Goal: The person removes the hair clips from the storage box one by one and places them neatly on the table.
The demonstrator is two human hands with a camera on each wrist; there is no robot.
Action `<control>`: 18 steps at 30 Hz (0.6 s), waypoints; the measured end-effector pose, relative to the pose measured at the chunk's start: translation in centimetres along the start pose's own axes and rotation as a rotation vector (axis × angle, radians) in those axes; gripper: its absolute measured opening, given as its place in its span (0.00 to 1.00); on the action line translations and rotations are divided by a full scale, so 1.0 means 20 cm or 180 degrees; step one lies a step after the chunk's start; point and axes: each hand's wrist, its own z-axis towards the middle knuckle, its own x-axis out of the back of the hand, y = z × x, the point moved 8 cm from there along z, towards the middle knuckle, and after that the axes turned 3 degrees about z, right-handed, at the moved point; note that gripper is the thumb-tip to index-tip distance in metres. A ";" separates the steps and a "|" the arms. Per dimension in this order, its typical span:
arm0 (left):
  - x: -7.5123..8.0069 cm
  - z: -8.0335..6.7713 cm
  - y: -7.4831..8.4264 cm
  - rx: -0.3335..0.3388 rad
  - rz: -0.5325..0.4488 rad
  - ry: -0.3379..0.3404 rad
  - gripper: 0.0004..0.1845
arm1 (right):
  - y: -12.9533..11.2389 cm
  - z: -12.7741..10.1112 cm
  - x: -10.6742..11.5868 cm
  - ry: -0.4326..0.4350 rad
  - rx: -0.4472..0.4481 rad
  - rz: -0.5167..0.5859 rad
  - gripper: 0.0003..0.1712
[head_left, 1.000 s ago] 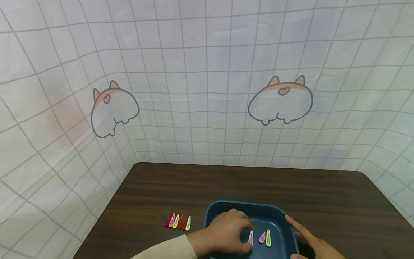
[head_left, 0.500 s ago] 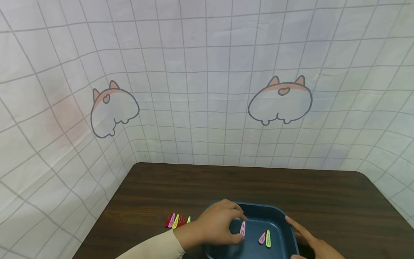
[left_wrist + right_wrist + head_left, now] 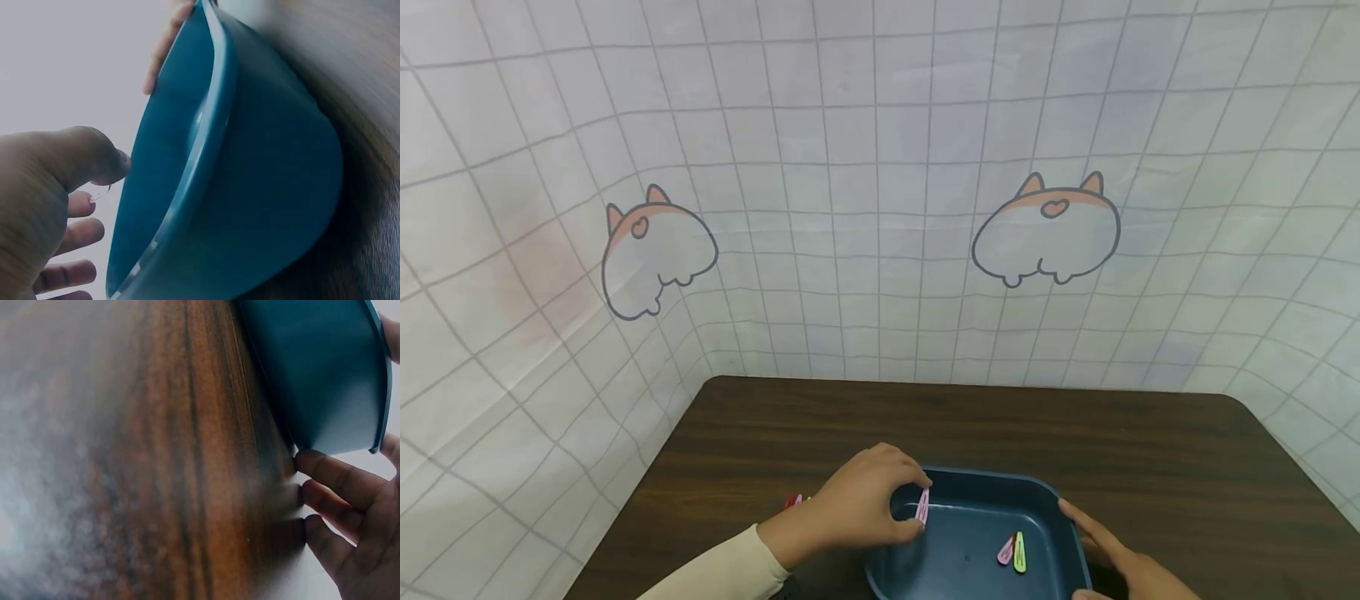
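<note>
My left hand (image 3: 914,510) pinches a pink hair clip (image 3: 922,506) between thumb and forefinger, over the left part of a dark teal tray (image 3: 992,478). On the tray floor lie a second pink clip (image 3: 1006,550) and a yellow-green clip (image 3: 1020,552) side by side. My right hand (image 3: 1101,543) rests with straight fingers against the tray's right wall. In the right wrist view its fingers (image 3: 337,481) touch the tray (image 3: 319,369) and the table. The left wrist view shows the tray's outer wall (image 3: 269,169) and my thumb (image 3: 81,156).
The tray stands on a dark wooden table (image 3: 760,433) near its front edge. A row of coloured clips (image 3: 794,500) lies left of the tray, mostly hidden behind my left hand. A white gridded cloth (image 3: 880,208) walls in the back and both sides.
My left hand has lifted the pink clip off the tray floor and carried it up and left, and it now covers most of the clip row. The right hand has stayed put.
</note>
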 end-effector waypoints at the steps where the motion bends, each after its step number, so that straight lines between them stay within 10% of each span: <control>1: 0.00 -0.01 -0.01 0.0027 -0.0008 0.0016 0.21 | 0.00 0.00 0.00 -0.0005 -0.0004 -0.0006 0.51; 18: 0.07 -0.10 -0.22 0.0425 -0.0369 0.0272 0.23 | -0.01 0.00 0.00 -0.0044 0.0036 -0.0020 0.52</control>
